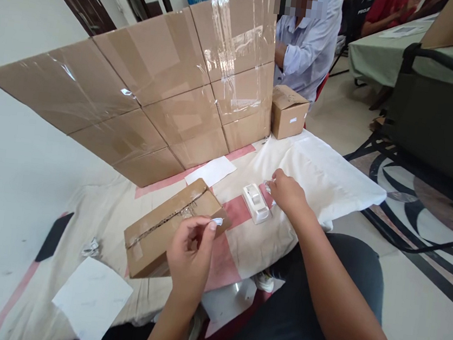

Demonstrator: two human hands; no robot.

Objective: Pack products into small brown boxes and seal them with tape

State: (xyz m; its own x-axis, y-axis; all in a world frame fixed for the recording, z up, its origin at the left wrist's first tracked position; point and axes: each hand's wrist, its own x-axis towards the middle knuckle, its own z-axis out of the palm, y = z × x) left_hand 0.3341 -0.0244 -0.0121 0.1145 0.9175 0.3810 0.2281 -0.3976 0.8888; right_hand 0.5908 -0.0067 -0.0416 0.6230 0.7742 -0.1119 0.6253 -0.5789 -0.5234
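Observation:
My left hand (192, 248) is closed, with a small pale strip (217, 221) pinched between thumb and index finger. The strip looks white with a bluish edge; its exact kind does not show. Behind that hand lies a closed brown cardboard box (158, 228) with a taped seam. My right hand (288, 192) has its fingers drawn together low over the table, around a small whitish bit I cannot make out. Just left of it is a white plastic object (256, 203) with a raised middle part, apart from both hands.
A tall taped cardboard screen (172, 71) stands along the far side of the cloth-covered table (275, 241). White paper sheets (93, 299) and a crumpled scrap (91, 248) lie on it. A smaller carton (289, 113) stands near a seated person (310, 43). A dark chair (440, 118) is at right.

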